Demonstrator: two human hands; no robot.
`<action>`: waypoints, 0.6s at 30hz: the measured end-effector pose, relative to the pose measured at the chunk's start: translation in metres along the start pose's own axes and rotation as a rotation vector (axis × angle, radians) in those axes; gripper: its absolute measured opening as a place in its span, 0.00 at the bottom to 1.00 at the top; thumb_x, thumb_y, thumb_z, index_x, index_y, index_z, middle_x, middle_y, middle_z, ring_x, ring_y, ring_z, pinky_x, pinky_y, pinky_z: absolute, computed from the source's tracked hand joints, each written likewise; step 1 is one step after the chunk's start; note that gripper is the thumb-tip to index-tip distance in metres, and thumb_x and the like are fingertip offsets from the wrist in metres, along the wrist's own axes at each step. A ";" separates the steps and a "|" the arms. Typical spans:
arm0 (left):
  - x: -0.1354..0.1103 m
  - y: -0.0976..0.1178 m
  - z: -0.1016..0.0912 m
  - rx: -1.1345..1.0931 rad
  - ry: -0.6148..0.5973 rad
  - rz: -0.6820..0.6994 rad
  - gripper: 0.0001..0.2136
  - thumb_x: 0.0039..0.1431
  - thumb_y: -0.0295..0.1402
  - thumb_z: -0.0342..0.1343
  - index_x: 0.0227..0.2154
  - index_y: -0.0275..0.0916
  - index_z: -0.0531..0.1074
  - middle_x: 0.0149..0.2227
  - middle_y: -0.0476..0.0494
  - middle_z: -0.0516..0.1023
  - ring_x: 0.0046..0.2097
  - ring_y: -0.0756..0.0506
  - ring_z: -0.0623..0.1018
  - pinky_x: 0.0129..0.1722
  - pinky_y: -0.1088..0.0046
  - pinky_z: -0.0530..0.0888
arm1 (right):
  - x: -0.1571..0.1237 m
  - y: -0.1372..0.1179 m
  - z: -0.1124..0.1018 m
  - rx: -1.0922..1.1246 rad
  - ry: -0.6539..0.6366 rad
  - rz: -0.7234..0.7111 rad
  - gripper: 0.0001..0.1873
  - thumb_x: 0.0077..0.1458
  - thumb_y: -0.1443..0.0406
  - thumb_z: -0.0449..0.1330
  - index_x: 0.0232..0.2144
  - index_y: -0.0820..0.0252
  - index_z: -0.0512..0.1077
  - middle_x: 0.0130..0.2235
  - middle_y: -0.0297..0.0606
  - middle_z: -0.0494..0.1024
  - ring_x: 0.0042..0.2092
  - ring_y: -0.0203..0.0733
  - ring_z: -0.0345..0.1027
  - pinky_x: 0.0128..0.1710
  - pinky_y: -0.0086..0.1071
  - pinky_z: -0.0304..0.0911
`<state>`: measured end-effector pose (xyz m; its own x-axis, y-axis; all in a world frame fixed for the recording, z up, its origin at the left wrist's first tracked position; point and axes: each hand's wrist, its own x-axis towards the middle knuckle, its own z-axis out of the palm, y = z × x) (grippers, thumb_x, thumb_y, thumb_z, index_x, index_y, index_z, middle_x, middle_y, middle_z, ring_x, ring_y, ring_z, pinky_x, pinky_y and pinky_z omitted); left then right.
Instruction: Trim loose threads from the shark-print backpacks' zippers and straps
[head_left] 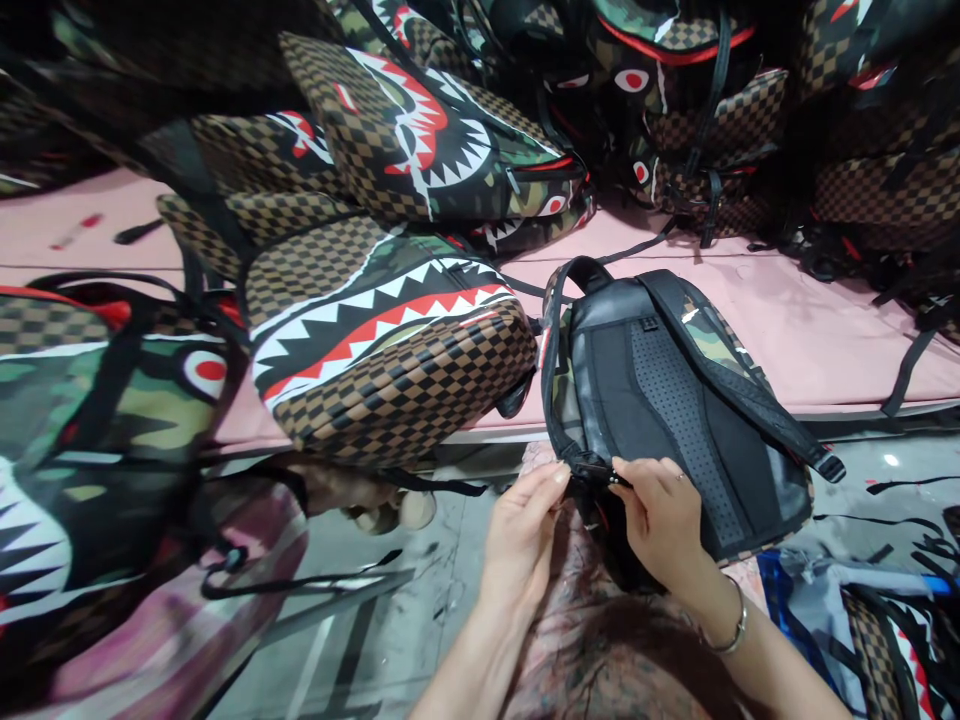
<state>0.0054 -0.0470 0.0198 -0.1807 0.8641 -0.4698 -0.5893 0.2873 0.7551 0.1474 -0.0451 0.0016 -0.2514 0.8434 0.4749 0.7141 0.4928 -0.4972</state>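
Note:
A backpack (pixel 667 400) lies back-side up, half on the pink table edge and half on my lap, its black mesh back panel and padded straps showing. My left hand (pixel 521 535) pinches the bag's near bottom corner, fingers closed on the black strap end there. My right hand (pixel 660 520), with a bracelet on its wrist, grips the same corner from the right, thumb and fingers pinched on a small buckle or zipper piece.
Several backpacks with brown checker, camouflage and shark-mouth print are piled on the pink table (pixel 810 330) at left (pixel 390 350), behind (pixel 442 130) and at the far right. Another shark-print bag (pixel 82 440) hangs at the left edge. Grey floor (pixel 390 620) lies below, with loose straps on it.

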 end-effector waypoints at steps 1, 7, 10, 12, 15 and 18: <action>0.000 0.000 0.000 -0.002 0.001 0.002 0.10 0.35 0.32 0.66 0.24 0.35 0.78 0.28 0.45 0.79 0.32 0.50 0.74 0.36 0.77 0.69 | 0.000 0.000 0.000 0.046 0.010 0.014 0.09 0.58 0.70 0.50 0.39 0.62 0.68 0.33 0.40 0.76 0.35 0.41 0.67 0.36 0.34 0.60; 0.004 -0.006 -0.005 0.129 0.005 0.147 0.09 0.38 0.34 0.65 0.25 0.36 0.78 0.27 0.46 0.77 0.33 0.48 0.72 0.38 0.74 0.68 | 0.002 -0.001 -0.004 0.141 -0.012 0.066 0.08 0.57 0.69 0.50 0.39 0.61 0.67 0.34 0.40 0.75 0.35 0.41 0.67 0.35 0.34 0.61; 0.005 -0.010 -0.009 0.250 0.009 0.295 0.07 0.42 0.34 0.63 0.25 0.37 0.78 0.27 0.47 0.74 0.32 0.48 0.70 0.36 0.73 0.66 | 0.004 -0.002 -0.009 0.180 -0.036 0.069 0.08 0.57 0.69 0.51 0.37 0.59 0.68 0.33 0.39 0.75 0.34 0.41 0.67 0.34 0.33 0.62; 0.006 -0.010 -0.011 0.343 0.010 0.388 0.05 0.43 0.34 0.62 0.24 0.39 0.78 0.26 0.47 0.73 0.32 0.48 0.69 0.35 0.72 0.66 | 0.007 -0.003 -0.014 0.198 -0.050 0.078 0.08 0.57 0.68 0.51 0.38 0.59 0.67 0.34 0.39 0.75 0.35 0.40 0.67 0.34 0.33 0.62; 0.006 -0.009 -0.013 0.460 -0.021 0.471 0.04 0.45 0.34 0.60 0.23 0.40 0.78 0.25 0.47 0.70 0.30 0.48 0.68 0.33 0.72 0.65 | 0.013 -0.006 -0.022 0.186 -0.141 0.081 0.08 0.57 0.67 0.52 0.40 0.59 0.67 0.34 0.38 0.75 0.35 0.40 0.67 0.35 0.32 0.62; 0.007 -0.007 -0.015 0.520 -0.097 0.502 0.04 0.46 0.34 0.60 0.24 0.41 0.78 0.25 0.47 0.70 0.30 0.48 0.68 0.31 0.73 0.65 | 0.021 -0.009 -0.031 0.158 -0.241 0.083 0.07 0.57 0.67 0.52 0.38 0.59 0.68 0.33 0.37 0.75 0.35 0.40 0.67 0.35 0.31 0.61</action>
<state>-0.0037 -0.0493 0.0043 -0.2465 0.9690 0.0147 0.0012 -0.0149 0.9999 0.1565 -0.0385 0.0384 -0.3576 0.8993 0.2517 0.6325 0.4315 -0.6432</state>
